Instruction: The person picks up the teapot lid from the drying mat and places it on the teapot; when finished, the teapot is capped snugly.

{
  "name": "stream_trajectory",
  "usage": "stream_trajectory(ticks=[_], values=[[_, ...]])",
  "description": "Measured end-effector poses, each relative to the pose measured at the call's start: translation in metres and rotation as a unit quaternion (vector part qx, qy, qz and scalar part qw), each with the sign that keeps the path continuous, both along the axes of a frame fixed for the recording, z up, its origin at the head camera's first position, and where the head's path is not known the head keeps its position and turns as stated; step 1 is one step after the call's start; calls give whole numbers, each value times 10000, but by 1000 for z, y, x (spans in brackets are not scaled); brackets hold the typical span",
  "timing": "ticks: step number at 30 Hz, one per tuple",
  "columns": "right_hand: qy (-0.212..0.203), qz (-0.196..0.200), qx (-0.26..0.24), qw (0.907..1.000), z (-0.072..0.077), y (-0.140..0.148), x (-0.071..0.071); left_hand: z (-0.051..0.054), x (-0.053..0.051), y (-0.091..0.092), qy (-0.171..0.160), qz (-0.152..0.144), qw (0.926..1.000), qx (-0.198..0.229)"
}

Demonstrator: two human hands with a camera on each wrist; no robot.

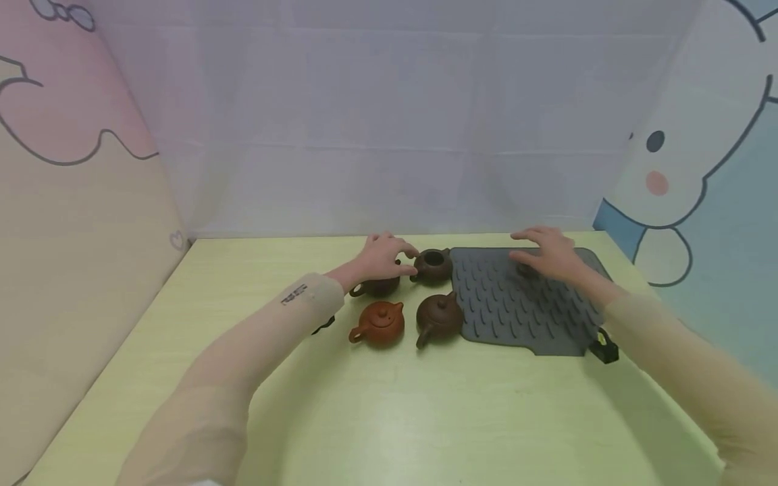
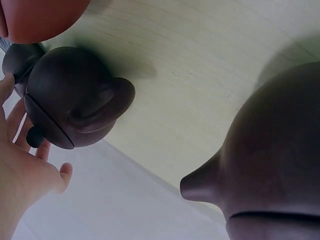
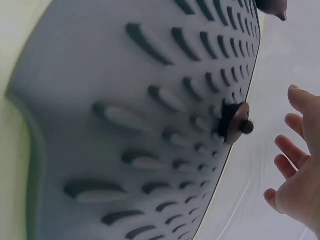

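Note:
In the head view my left hand (image 1: pixel 384 256) reaches over a lidded dark brown teapot (image 1: pixel 378 287). Its thumb and curved index finger hold the handle side of a lidless dark teapot (image 1: pixel 435 273); the exact grip is partly hidden. The left wrist view has the fingers spread behind the lidded pot (image 2: pixel 65 95), the thumb touching the lidless pot (image 2: pixel 19 57). My right hand (image 1: pixel 547 255) hovers above a grey ridged mat (image 1: pixel 492 290), fingers loose and holding nothing. Just below it, a dark teapot lid (image 3: pixel 236 124) with a round knob lies on the mat.
A reddish-orange teapot (image 1: pixel 381 327) and another dark brown one (image 1: pixel 440 318) stand nearer me, both lidded. The mat lies to their right, close to the table's right edge. A white cloth wall (image 1: pixel 389 135) closes off the back, with cartoon-printed panels at both sides.

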State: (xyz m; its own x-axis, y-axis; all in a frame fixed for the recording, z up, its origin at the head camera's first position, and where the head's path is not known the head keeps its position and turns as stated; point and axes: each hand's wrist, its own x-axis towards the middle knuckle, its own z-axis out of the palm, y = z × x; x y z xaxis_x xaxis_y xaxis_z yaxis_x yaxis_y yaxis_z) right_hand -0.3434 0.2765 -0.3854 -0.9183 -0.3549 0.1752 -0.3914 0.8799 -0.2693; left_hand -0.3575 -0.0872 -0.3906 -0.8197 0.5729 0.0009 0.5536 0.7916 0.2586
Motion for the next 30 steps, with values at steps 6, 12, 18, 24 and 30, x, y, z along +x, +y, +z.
stream_trajectory(ticks=[6,12,18,24,30], values=[[-140,-251,335,9990,-8,21,1,1,2,-1,-136,14,9999,92],[-415,-220,70,9989,-11,35,6,-1,0,-3,-210,15,9998,51],[-544,-307,-70,9980,-19,37,5,1,0,-3,-266,9,9996,47],[-589,-336,-231,9974,-27,36,3,2,0,-2,-276,-1,9996,44],[-588,-399,-505,9962,-30,35,1,2,-2,-2,-344,-28,9994,84]])
